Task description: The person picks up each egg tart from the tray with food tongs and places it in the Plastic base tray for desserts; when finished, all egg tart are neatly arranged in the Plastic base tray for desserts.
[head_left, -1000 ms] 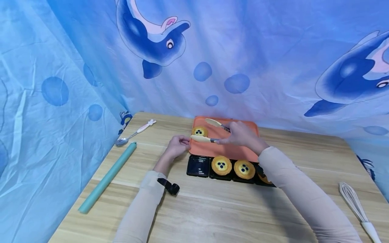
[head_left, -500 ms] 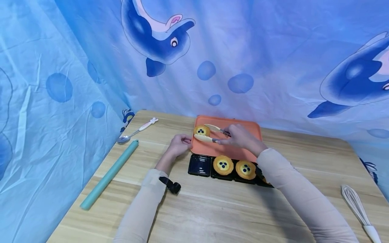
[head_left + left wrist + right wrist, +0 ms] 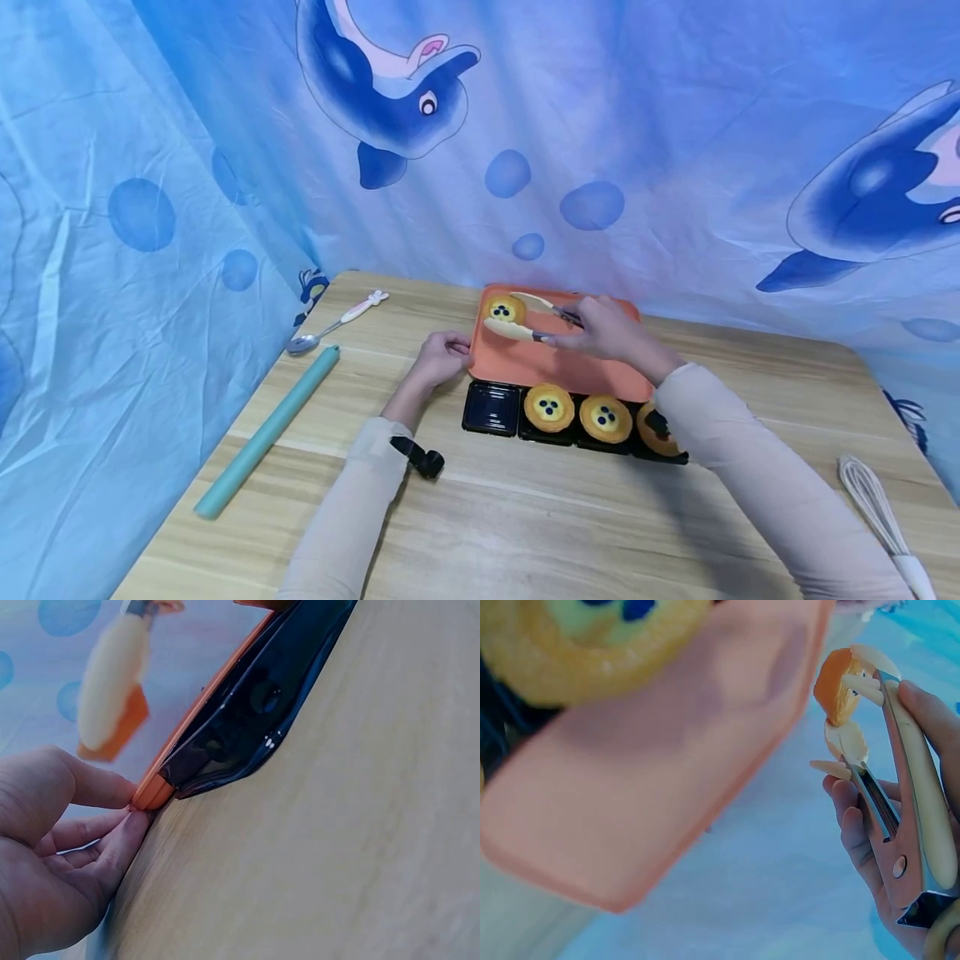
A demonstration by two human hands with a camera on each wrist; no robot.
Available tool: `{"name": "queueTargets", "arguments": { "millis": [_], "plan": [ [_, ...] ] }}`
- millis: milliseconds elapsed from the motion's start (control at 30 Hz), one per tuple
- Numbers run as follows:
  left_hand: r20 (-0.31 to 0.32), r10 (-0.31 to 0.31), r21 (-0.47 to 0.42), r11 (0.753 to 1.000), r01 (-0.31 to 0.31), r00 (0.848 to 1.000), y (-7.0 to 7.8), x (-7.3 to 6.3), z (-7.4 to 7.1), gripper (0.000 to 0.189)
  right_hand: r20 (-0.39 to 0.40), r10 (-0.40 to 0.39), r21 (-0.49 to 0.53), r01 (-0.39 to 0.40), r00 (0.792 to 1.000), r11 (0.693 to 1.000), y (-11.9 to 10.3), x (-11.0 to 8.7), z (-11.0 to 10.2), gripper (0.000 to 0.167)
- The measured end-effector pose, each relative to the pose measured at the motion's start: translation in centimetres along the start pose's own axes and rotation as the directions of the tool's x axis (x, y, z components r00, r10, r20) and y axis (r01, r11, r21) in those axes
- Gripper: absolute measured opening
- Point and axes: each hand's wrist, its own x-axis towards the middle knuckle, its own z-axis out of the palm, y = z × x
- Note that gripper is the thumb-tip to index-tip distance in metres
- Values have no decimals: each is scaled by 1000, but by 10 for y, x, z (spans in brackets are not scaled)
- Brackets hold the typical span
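My right hand (image 3: 611, 329) grips a pair of tongs (image 3: 512, 329) with pale heads and metal arms. Between those heads is a yellow tart (image 3: 504, 310) topped with dark berries; in the left wrist view its orange side (image 3: 126, 727) appears raised above the tray. My left hand (image 3: 438, 358) pinches the left edge of the orange tray (image 3: 555, 367) between thumb and fingers. Along the tray's near side stands a row of black square containers. The leftmost container (image 3: 491, 408) holds nothing, while tarts (image 3: 549, 408) sit in the others; my right sleeve partly covers the rightmost.
On the left of the wooden table (image 3: 510, 525) lie a spoon (image 3: 337, 323) with a rabbit-topped handle and a teal rolling pin (image 3: 266, 433). A white whisk (image 3: 877, 508) lies at the right edge. Blue curtains (image 3: 637, 125) with dolphins hang behind and to the left.
The tongs first moved in around the tart. Now tart and tongs have shifted slightly up and right in the head view. My left hand stays at the tray's edge.
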Motion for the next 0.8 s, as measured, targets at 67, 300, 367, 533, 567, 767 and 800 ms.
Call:
{"name": "queueTargets", "arguments": {
  "millis": [67,300,367,533,567,767,800],
  "plan": [
    [-2,1,-2,1000,-1,1000,1,-1,0,32,-3,-12,1,12,1000,1000,-4,-6,-9,52],
    [5,4,-1,1000,-4,1000,0,-2,1,33,27,-13,54,11,1000,998,-16,-33,-27,55],
    [10,9,2,1000,-9,1000,-2,-1,1,32,42,-19,58,17,999,998,-20,-41,-27,53],
    [14,14,-1,1000,-14,1000,-5,-1,1,32,79,-52,67,47,995,997,-29,-63,-22,62],
    [11,11,-2,1000,-11,1000,-4,-2,0,32,92,-53,64,47,994,997,-30,-66,-20,64],
    [7,12,1,1000,-12,1000,-1,-3,0,32,149,-88,21,86,985,996,-37,-83,-8,68],
    [11,16,2,1000,-16,1000,-1,-3,0,32,150,-101,19,99,984,995,-37,-85,-6,67]
  ]
}}
